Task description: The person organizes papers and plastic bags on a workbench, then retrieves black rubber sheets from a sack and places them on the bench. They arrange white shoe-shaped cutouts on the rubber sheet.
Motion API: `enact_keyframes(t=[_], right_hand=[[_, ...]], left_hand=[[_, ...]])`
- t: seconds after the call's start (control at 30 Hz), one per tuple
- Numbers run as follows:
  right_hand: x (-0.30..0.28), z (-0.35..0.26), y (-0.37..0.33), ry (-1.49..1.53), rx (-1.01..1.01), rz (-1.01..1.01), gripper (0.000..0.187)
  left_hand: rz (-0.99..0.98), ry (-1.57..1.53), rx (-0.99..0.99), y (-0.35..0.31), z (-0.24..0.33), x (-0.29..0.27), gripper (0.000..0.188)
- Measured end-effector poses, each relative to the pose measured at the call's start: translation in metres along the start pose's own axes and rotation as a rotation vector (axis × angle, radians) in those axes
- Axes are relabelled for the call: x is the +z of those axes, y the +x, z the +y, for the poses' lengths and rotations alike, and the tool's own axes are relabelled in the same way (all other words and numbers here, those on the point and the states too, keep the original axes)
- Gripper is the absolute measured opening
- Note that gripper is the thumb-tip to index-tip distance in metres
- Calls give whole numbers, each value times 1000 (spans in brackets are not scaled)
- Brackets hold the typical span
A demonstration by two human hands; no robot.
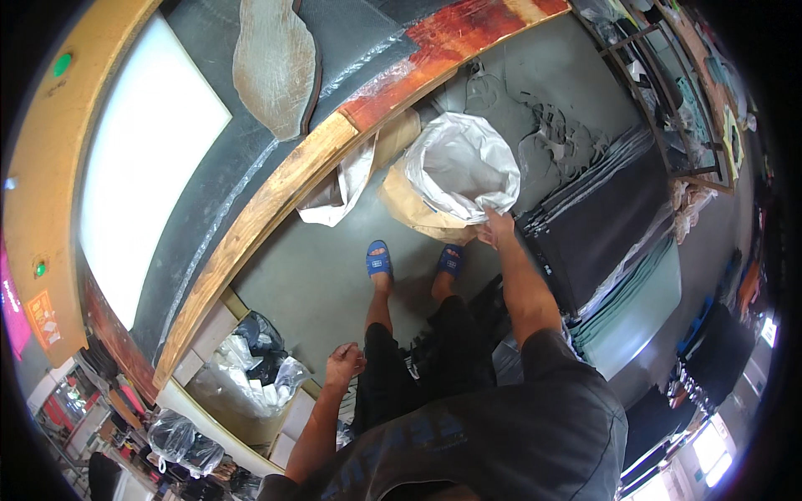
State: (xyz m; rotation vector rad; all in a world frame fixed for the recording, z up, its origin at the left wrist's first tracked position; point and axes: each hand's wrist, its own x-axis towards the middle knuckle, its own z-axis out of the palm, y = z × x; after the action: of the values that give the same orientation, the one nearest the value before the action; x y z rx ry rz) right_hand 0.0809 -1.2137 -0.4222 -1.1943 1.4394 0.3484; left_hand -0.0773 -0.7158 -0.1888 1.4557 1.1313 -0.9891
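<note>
A large brown paper sack (409, 204) stands on the floor in front of my feet, its white lining (455, 134) folded out over the rim and its mouth wide. My right hand (495, 230) grips the sack's near right rim, the fingers closed on the edge. The bottom of the sack is in shadow, so I cannot make out what it holds. My left hand (346, 362) hangs by my left thigh with its fingers curled in; it touches nothing else that I can see, and whether something small is inside is hidden.
A wood-edged workbench (259, 209) curves along the left, bearing a bright white panel (150, 167) and a worn sole-shaped board (276, 67). Another white-lined sack (338, 188) leans under it. Dark sheets (597, 217) are stacked at right. Black cut-out scraps (564, 138) lie beyond the sack. Plastic bags (259, 376) fill a low box.
</note>
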Motion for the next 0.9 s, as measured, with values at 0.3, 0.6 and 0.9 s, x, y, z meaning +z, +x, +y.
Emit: enact_keyframes(t=[0.3,0.6,0.9], right_hand=[[1,28,20,389,400,-266,71],[11,45,-13,511,87,-207,40],[61,-8,-20,288,-85,-150,75]], left_hand=[[25,-27,7,-3,-22,-4,38],[17,100,-108,-4,-36,-12,47],[14,82,17,5,-8,4,37]])
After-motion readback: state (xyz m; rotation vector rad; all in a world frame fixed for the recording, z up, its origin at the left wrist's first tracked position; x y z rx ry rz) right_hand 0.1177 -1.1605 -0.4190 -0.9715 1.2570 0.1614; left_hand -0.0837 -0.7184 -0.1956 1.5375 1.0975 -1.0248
